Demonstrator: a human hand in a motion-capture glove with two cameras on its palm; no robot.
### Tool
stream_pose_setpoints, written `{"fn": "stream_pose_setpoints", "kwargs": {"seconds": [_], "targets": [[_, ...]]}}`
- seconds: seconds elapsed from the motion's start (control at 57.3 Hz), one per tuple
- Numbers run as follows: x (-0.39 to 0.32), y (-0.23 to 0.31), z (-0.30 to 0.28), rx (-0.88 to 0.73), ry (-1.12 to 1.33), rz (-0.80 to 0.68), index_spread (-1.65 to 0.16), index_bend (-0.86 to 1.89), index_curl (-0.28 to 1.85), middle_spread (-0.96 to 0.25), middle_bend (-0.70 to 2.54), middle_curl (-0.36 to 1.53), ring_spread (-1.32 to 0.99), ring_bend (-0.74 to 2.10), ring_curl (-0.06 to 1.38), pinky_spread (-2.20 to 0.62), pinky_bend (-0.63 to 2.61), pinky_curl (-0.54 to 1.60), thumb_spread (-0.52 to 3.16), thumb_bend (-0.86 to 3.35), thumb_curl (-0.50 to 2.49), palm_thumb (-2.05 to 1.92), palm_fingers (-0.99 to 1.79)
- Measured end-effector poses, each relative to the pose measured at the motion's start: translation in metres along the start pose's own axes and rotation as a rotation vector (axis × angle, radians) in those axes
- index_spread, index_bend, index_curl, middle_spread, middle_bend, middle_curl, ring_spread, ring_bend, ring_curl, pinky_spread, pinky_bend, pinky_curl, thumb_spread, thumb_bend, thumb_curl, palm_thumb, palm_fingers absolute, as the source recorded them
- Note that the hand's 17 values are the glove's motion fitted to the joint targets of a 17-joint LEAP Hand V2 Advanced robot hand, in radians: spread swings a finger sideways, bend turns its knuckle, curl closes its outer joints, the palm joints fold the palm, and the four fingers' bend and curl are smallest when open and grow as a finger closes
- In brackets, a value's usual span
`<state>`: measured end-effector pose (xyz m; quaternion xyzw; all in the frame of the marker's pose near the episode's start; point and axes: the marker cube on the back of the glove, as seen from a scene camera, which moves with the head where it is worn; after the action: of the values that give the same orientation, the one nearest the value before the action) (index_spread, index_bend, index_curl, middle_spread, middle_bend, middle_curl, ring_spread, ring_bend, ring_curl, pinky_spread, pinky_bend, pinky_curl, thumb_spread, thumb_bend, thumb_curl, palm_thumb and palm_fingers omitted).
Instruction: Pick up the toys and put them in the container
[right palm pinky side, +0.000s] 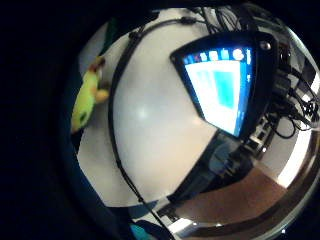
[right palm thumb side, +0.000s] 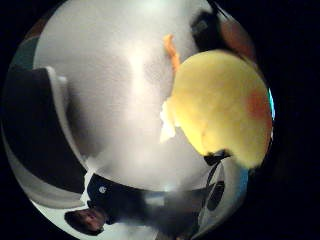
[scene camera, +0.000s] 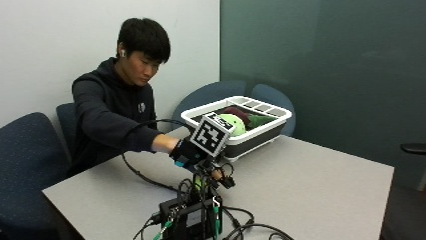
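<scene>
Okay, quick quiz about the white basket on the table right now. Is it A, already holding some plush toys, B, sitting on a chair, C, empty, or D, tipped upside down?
A: in the outside view the white basket stands upright on the table with a green plush toy and a dark red one showing inside it.

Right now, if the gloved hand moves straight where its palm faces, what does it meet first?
Probably the yellow-green toy, close to the palm of the gloved right hand; behind it, the table. Depth is unclear.
</scene>
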<state>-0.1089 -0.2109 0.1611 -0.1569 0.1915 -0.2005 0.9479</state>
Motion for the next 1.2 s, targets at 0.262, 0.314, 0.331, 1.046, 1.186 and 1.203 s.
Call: {"fn": "stream_pose_setpoints", "kwargs": {"seconds": [0.262,0.314,0.331,1.046,1.186,1.203], "targets": [[-0.008,0.012,-0.009,0.151,-0.116,-0.031,-0.32,1.00,0.65,-0.15,0.56,0.33,-0.07,0.12,0.05,0.00,0.40,0.27,1.38,0.17,0.51,0.66,0.14],[-0.007,0.019,-0.019,0.188,-0.141,-0.022,-0.29,0.99,0.66,-0.18,0.63,0.36,-0.09,0.13,0.05,0.00,0.39,0.27,1.37,0.17,0.52,0.68,0.16],[-0.006,0.021,-0.024,0.200,-0.155,-0.020,-0.28,0.99,0.66,-0.18,0.66,0.37,-0.10,0.13,0.05,0.00,0.39,0.27,1.36,0.17,0.52,0.68,0.16],[-0.153,0.175,-0.170,0.346,-0.178,-0.275,-0.19,0.87,0.69,-0.21,0.41,0.35,-0.19,0.17,0.13,0.03,0.60,0.38,1.29,0.06,0.61,0.66,-0.06],[-0.142,0.183,-0.162,0.375,-0.226,-0.352,-0.21,0.39,0.55,-0.06,0.14,0.28,-0.08,0.16,0.15,0.05,0.76,0.41,1.20,-0.07,0.49,0.38,-0.29],[-0.138,0.184,-0.162,0.388,-0.260,-0.353,-0.22,0.37,0.54,-0.05,0.13,0.28,-0.07,0.15,0.15,0.05,0.76,0.41,1.19,-0.07,0.48,0.36,-0.28]]}}
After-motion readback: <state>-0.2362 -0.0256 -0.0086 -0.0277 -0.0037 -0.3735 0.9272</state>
